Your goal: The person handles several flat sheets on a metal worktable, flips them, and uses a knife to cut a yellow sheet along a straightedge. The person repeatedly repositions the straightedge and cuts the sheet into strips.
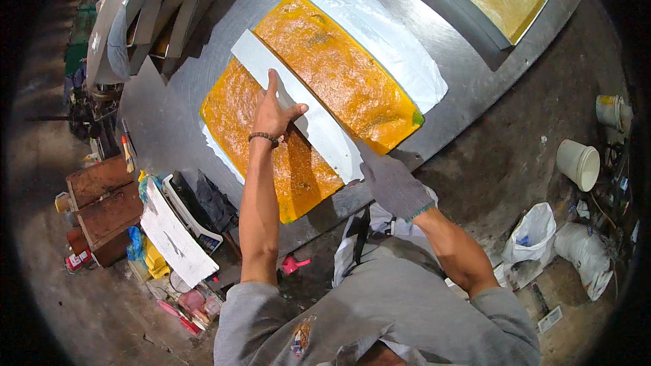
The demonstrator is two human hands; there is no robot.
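A glossy orange-yellow slab (339,61), soft-looking with a bumpy top and a greenish rim, lies on white sheeting (413,74) on a metal table. Across its middle runs a long pale straight board (315,125). My bare left hand (273,114), with a beaded bracelet at the wrist, presses on this board with thumb and forefinger spread. My right hand (395,184) wears a grey knit glove and is closed at the board's near end, beside the slab's edge. What its fingers hold, if anything, is hidden.
A shallow metal tray (505,37) with a yellow coating stands at the table's far right. Stacked metal trays (159,10) rise at the far left. On the floor are a white bucket (578,165), a white sack (532,230), brown boxes (108,207) and a white board (178,237).
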